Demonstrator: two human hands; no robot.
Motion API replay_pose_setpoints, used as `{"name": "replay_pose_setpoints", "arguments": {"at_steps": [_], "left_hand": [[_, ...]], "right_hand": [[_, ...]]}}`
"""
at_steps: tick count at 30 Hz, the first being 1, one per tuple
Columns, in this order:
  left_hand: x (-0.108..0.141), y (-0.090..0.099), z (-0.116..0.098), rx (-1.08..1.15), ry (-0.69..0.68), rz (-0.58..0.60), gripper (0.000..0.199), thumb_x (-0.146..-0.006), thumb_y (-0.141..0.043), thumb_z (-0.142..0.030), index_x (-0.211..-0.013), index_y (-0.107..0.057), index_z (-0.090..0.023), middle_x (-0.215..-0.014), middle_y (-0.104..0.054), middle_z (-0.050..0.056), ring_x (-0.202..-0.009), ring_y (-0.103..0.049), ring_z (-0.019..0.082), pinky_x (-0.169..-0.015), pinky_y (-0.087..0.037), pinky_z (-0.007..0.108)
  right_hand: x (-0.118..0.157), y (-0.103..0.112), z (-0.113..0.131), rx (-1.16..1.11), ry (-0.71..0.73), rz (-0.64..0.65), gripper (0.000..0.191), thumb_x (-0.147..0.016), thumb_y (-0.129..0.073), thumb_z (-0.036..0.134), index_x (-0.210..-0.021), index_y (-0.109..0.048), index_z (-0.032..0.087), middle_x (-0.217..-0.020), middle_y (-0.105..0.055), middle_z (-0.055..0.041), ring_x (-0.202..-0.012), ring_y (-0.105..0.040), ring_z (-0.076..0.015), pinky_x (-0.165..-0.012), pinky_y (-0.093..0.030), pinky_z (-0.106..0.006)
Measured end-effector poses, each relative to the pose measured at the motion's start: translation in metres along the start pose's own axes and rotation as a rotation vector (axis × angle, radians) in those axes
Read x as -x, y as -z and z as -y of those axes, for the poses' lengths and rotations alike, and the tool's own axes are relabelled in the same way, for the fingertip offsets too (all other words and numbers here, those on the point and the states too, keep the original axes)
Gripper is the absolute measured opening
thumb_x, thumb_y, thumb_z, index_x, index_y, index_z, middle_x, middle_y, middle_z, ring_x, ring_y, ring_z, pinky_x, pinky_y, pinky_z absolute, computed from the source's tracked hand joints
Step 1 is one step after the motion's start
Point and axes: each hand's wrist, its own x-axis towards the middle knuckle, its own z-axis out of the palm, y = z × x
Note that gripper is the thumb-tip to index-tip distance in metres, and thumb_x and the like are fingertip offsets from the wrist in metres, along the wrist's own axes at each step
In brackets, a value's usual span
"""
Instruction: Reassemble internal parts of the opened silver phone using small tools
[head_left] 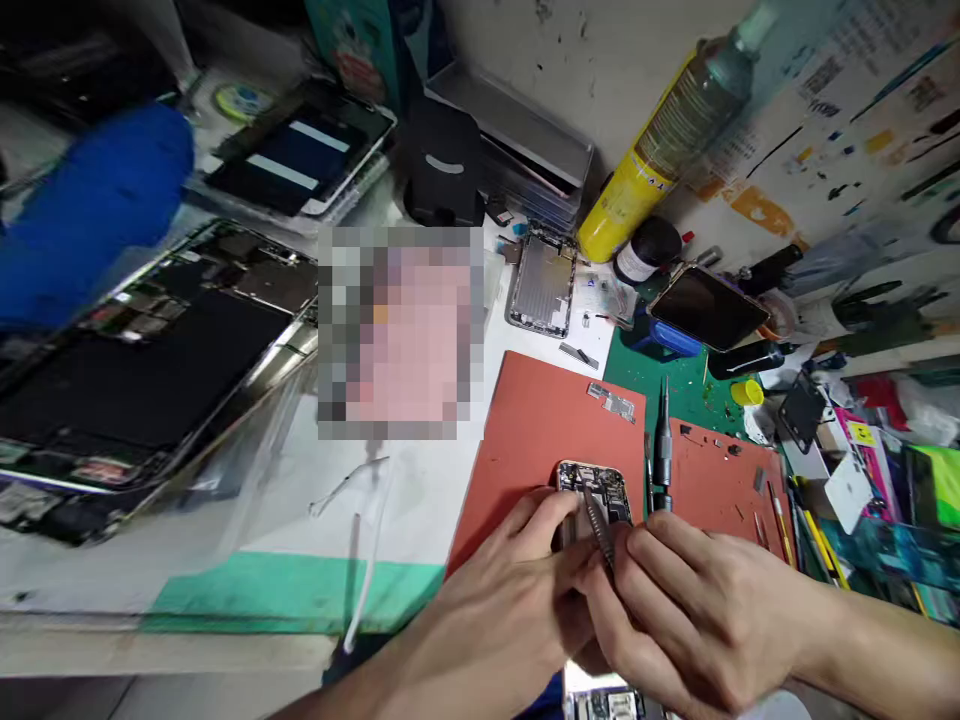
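Note:
An opened phone (616, 490) with its inner parts exposed lies on the reddish-brown mat in front of me. My left hand (529, 580) grips its left side, the thumb reaching over the edge. In the closed fingers of my right hand (694, 610) is a slim dark tool with a ridged grip (598, 522). The tool leans over the phone, its tip up at the phone's upper part; whether it touches cannot be told. Both hands hide the phone's lower part. Below them a bright phone part (600, 700) with small components shows at the frame's bottom.
A dark precision screwdriver (664, 440) and a small metal plate (611, 402) lie just beyond the phone. Further back are a phone frame (544, 280), a yellow spray can (637, 190) and a dark-screened phone (709, 305). Left stands a larger opened phone (150, 370).

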Motion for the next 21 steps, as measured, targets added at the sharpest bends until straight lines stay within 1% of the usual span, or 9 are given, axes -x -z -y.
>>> {"name": "replay_pose_setpoints", "arguments": {"at_steps": [3,5,8,11,16,18,21], "left_hand": [[-0.0007,0.0,0.0001,-0.018,-0.012,-0.006,0.021,-0.108,-0.053,-0.015,-0.109,-0.07,-0.026,-0.122,-0.069,0.004,-0.135,-0.053,0.027,-0.121,-0.044,0.046],[-0.0015,0.0005,-0.0013,-0.023,0.007,-0.008,0.019,-0.108,-0.053,-0.017,-0.108,-0.07,-0.026,-0.12,-0.069,0.003,-0.134,-0.054,0.026,-0.122,-0.043,0.045],[-0.0024,0.0013,-0.004,-0.033,0.032,-0.017,0.017,-0.109,-0.055,-0.019,-0.109,-0.07,-0.027,-0.12,-0.069,-0.001,-0.132,-0.055,0.024,-0.123,-0.04,0.044],[-0.0016,0.0014,-0.0048,-0.069,0.007,-0.035,0.013,-0.11,-0.056,-0.024,-0.109,-0.069,-0.027,-0.122,-0.07,-0.002,-0.135,-0.054,0.025,-0.124,-0.037,0.046],[-0.0011,0.0023,-0.0037,-0.108,-0.007,-0.057,0.016,-0.107,-0.057,-0.017,-0.105,-0.07,-0.026,-0.115,-0.071,-0.001,-0.135,-0.054,0.026,-0.125,-0.034,0.047],[-0.0019,0.0028,-0.0039,-0.108,-0.006,-0.053,0.015,-0.107,-0.058,-0.018,-0.105,-0.07,-0.026,-0.112,-0.072,-0.001,-0.131,-0.056,0.026,-0.124,-0.035,0.046],[-0.0024,0.0016,-0.0042,-0.119,0.01,-0.052,0.013,-0.107,-0.059,-0.021,-0.111,-0.07,-0.025,-0.114,-0.072,0.0,-0.13,-0.057,0.027,-0.12,-0.038,0.048]], "right_hand": [[-0.0009,-0.0013,0.0019,-0.013,-0.021,-0.009,0.026,-0.103,-0.051,0.018,-0.102,-0.075,0.011,-0.07,-0.07,-0.0046,-0.056,-0.058,-0.0185,-0.059,-0.046,-0.04],[-0.0018,-0.0021,0.0025,-0.023,-0.02,-0.011,0.025,-0.103,-0.051,0.018,-0.104,-0.075,0.01,-0.073,-0.071,-0.0055,-0.059,-0.059,-0.0186,-0.061,-0.047,-0.04],[-0.0034,-0.0023,0.0029,-0.023,-0.008,-0.008,0.024,-0.101,-0.053,0.014,-0.106,-0.076,0.007,-0.071,-0.07,-0.0051,-0.058,-0.06,-0.0192,-0.059,-0.046,-0.04],[-0.0048,-0.0014,0.0041,-0.005,-0.023,0.0,0.023,-0.1,-0.053,0.013,-0.103,-0.075,0.008,-0.068,-0.07,-0.0051,-0.055,-0.06,-0.0202,-0.056,-0.044,-0.04],[-0.0063,-0.0009,0.0067,-0.024,-0.064,0.006,0.026,-0.102,-0.051,0.016,-0.103,-0.076,0.01,-0.074,-0.073,-0.0068,-0.06,-0.062,-0.0206,-0.058,-0.045,-0.04],[-0.0065,-0.0017,0.0065,-0.018,-0.049,-0.004,0.027,-0.101,-0.05,0.015,-0.103,-0.076,0.008,-0.071,-0.072,-0.0068,-0.058,-0.06,-0.0202,-0.056,-0.044,-0.04],[-0.006,-0.0031,0.0055,0.004,-0.035,-0.039,0.025,-0.099,-0.052,0.012,-0.099,-0.077,0.007,-0.064,-0.068,-0.0058,-0.054,-0.056,-0.0196,-0.052,-0.039,-0.039]]}}
